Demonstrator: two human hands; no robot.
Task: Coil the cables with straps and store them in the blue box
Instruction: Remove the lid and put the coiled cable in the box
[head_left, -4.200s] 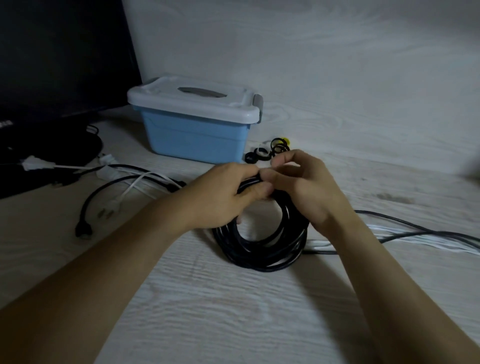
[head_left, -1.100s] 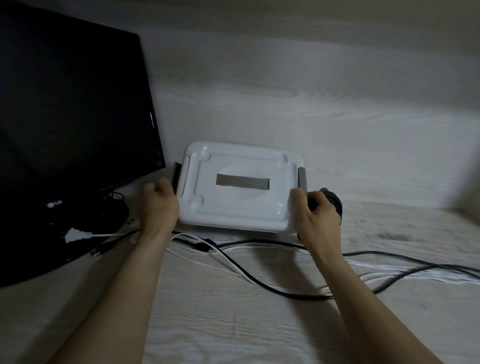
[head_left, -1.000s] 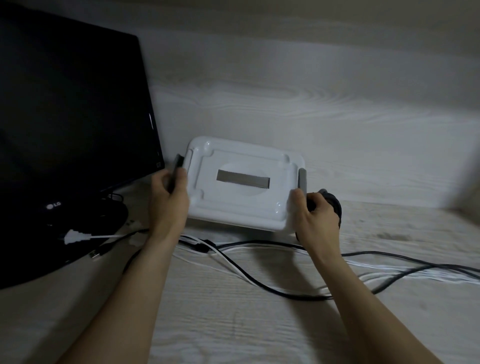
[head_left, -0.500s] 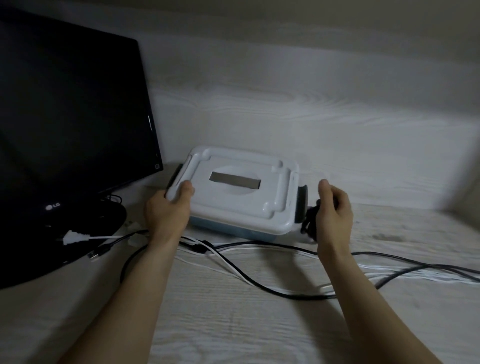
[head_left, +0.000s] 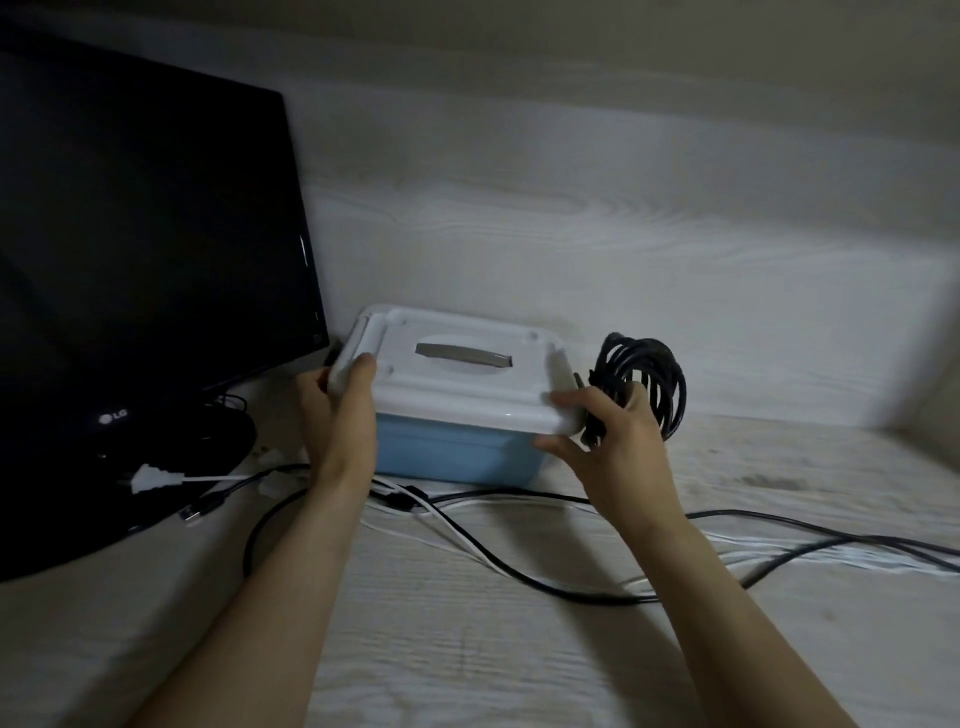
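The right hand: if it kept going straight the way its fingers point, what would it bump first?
Probably the white lid of the blue box; the right hand holds the coiled black cable.

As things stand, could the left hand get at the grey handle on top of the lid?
Probably yes. The left hand grips the white lid's left edge, and the grey handle lies just beyond it with nothing lying across the lid top. It would have to let go first.
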